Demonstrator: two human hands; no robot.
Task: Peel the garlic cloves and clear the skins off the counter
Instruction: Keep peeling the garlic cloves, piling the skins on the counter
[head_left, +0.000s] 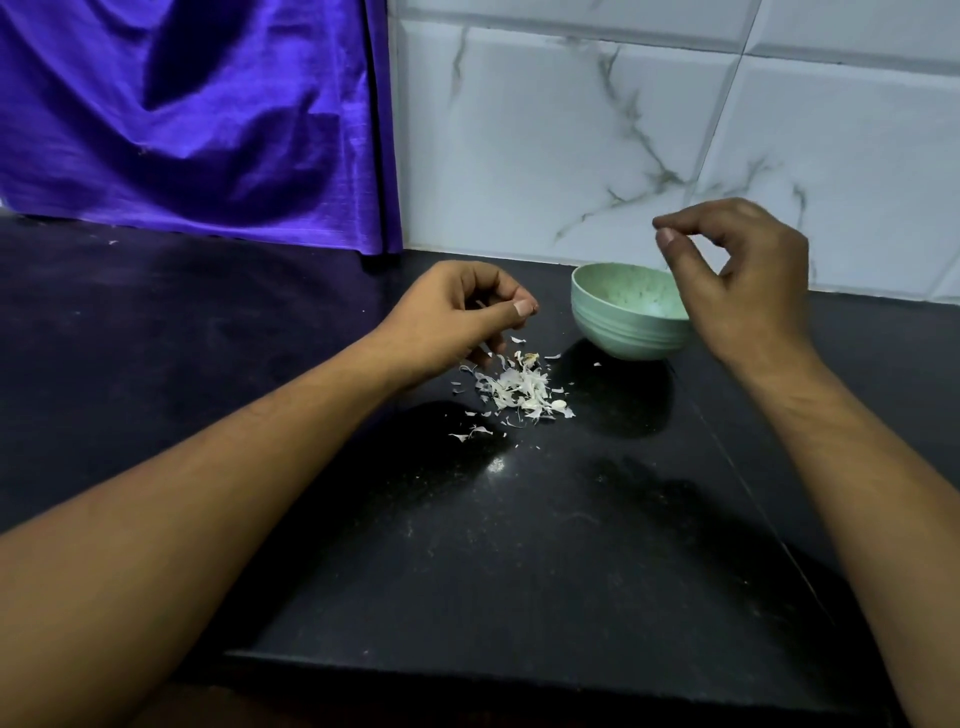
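**Item: garlic skins** (519, 391). A loose white heap on the black counter (519, 545), centre, just left of the bowl. Stray flakes lie around it, on the near-left and towards the bowl's foot. A brownish scrap sits at the heap's far edge.

**Item: bowl** (628, 317). Pale green and upright, far right of the heap and near the tiled wall (571, 156). Its inside is speckled. No garlic cloves show from this angle.

**Item: left hand** (462, 312). It hovers just above the heap's far side with its fingers curled and its thumb pressed to the forefinger in a pinch. What it holds, if anything, is too small to tell.

**Item: right hand** (748, 270). It is raised over the bowl's right rim. The thumb and forefinger tips almost meet and the other fingers are loosely curled. Nothing is visible between them, so I cannot tell whether it holds anything.

**Item: purple cloth** (197, 114). It hangs at the far left.

**Handling note.** Peeling looks finished or nearly so, and clearing seems to be the step in hand.
- Sweep with the edge of a flat palm instead of picking up flake by flake.
- Draw the outliers into the heap first.
- Move slowly, because these skins are light and lift on any draught.
- Keep the bowl apart from the sweep so no skins land in it.
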